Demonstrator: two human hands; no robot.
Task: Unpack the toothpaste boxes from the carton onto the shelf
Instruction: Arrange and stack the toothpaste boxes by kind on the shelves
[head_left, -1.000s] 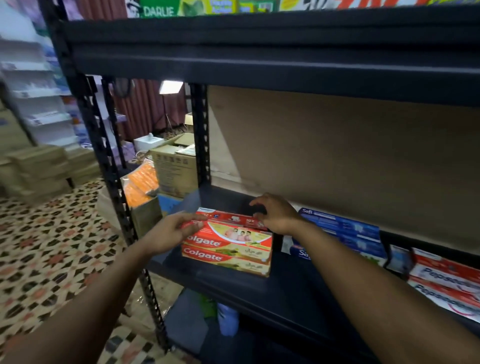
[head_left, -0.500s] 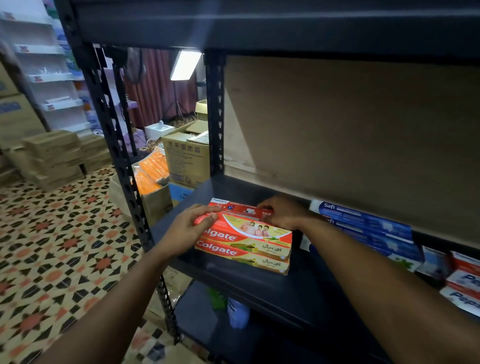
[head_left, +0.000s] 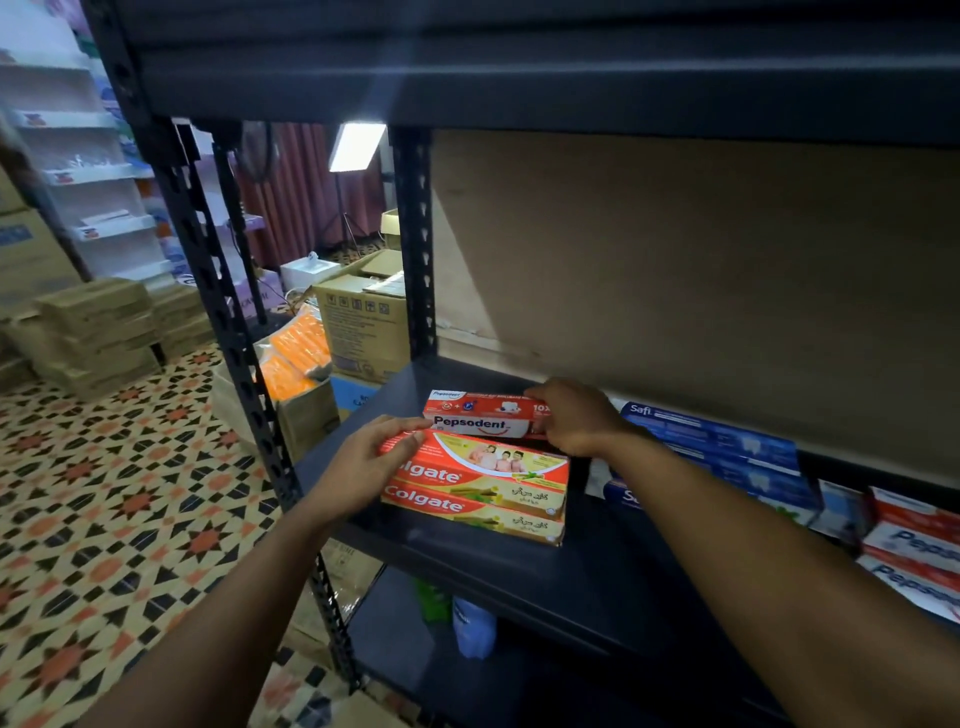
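Two red and yellow Colgate boxes (head_left: 483, 488) lie stacked on the dark metal shelf (head_left: 519, 571). A red and white Pepsodent box (head_left: 480, 418) lies just behind them. My left hand (head_left: 363, 467) holds the left end of the Colgate stack, fingers laid over the top box. My right hand (head_left: 571, 415) grips the right end of the Pepsodent box. The carton is not in view.
Blue Safi boxes (head_left: 727, 441) and more Pepsodent boxes (head_left: 909, 551) lie to the right on the shelf. A brown board (head_left: 675, 260) backs it. Black uprights (head_left: 228, 332) stand left, with cartons (head_left: 363, 317) and orange packs (head_left: 296, 353) beyond. A bottle (head_left: 472, 623) stands on the lower shelf.
The Pepsodent box has come up higher behind the Colgate stack, so its front label now shows. Both hands stay at the ends of the boxes. The camera has tilted down slightly.
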